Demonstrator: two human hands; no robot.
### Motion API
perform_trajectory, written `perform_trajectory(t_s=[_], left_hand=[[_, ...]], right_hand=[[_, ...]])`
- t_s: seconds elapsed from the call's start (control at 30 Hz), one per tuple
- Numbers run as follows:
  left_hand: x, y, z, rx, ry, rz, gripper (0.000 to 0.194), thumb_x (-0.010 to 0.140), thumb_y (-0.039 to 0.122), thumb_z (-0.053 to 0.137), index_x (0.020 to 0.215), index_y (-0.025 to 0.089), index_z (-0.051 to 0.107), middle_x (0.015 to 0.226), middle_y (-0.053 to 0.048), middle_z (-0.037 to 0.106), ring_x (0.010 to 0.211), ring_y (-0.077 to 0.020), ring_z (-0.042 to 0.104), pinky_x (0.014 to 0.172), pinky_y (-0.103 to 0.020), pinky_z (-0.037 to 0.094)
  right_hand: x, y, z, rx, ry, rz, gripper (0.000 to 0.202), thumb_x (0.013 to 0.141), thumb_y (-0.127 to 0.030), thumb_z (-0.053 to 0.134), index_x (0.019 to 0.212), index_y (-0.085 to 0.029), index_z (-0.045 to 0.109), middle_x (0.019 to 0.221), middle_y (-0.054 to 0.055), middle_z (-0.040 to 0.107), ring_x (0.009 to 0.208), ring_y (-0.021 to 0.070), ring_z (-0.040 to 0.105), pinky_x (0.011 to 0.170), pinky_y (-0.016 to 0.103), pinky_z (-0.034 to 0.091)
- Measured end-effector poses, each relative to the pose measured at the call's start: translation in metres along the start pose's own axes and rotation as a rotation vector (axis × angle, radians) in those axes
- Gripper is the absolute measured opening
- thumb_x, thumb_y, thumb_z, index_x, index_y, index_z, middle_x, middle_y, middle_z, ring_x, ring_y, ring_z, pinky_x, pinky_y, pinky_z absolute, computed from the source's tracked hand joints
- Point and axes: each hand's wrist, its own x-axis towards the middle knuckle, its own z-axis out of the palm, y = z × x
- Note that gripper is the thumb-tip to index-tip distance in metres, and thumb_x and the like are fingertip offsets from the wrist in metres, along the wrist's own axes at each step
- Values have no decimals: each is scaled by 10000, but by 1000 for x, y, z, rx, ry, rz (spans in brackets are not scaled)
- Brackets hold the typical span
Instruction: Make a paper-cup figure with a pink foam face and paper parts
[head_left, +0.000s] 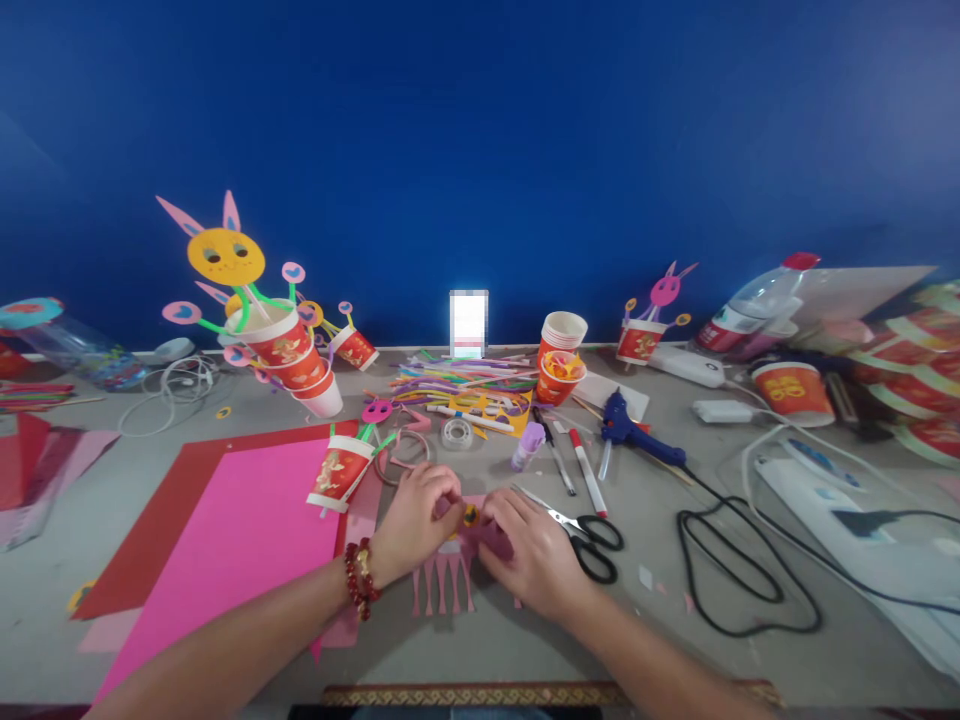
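Note:
My left hand and my right hand meet over the table, fingertips almost together. Between them is a small yellow paper piece with a dark spot, pinched at its edges. Under the hands lies a pink paper cutout with flared strips along its near edge; the hands cover part of it. Black-handled scissors lie just right of my right hand. Beyond my left hand, a red paper cup leans over with a pink paper face on it.
Pink paper sheets lie at left. Farther back are colourful pipe cleaners, a tape roll, a purple glue stick, markers and a blue glue gun with a looping black cable. Stacked cups hold rabbit figures.

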Motion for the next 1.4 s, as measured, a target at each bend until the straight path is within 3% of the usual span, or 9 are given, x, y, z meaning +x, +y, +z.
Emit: perform_trajectory(t_s=[0.4,0.5,0.63,0.73,0.87,1.0,1.13,1.3,1.4], left_hand=[[0,12,-7,-119,2,-37,247,899,229,497,657,201,535,875,-12,692,892,-191,594,919,-366,405],[-6,12,-9,-30,60,17,184,928,264,478,798,205,594,957,-35,686,954,-211,582,911,-375,410],[-16,11,-10,212,137,194,227,888,326,560,1082,219,609,1129,-80,652,1093,-263,536,1027,-458,327],[-19,12,-8,289,145,245,254,897,377,573,1097,224,609,1117,-72,669,1104,-258,538,1084,-473,261],[-15,15,-5,303,146,243,216,926,373,555,1068,226,625,1093,-60,687,1103,-243,542,1088,-462,254],[-13,16,-3,314,178,278,172,926,306,566,1061,227,636,1068,-37,697,1088,-223,548,1087,-457,253],[-12,14,-3,325,206,308,152,905,271,581,1032,213,640,1046,-38,699,1072,-220,557,1089,-456,261],[-9,11,-1,388,45,273,163,881,262,588,1029,220,643,1057,-44,677,1078,-240,543,1066,-482,282],[-7,12,2,429,-49,286,145,884,249,579,1010,214,643,1042,-46,667,1075,-247,537,1054,-494,283]], right_hand=[[-3,-4,-2,-84,126,-141,138,905,-130,489,851,-205,591,831,63,694,761,216,593,722,353,450],[-2,-4,-2,136,185,29,151,901,-183,528,760,-210,576,711,31,649,661,182,569,630,310,438],[2,1,0,690,190,375,233,888,-363,595,730,-196,555,599,-14,576,494,117,472,456,230,360],[3,3,2,938,161,500,308,847,-461,644,743,-183,561,618,-17,596,430,79,392,396,204,290],[3,1,1,1036,155,565,346,795,-489,701,734,-177,565,630,-18,597,432,64,363,384,189,244],[4,1,1,1060,151,593,367,770,-496,720,700,-186,536,557,-63,490,435,65,341,393,189,240],[4,5,-1,994,106,547,356,795,-490,693,705,-191,522,588,-48,512,469,83,394,440,207,299],[3,10,-12,677,251,405,276,900,-415,588,742,-196,529,658,-32,500,587,123,464,543,231,365],[3,11,-17,520,189,363,201,939,-331,528,784,-204,538,668,-30,521,585,129,488,542,231,365]])
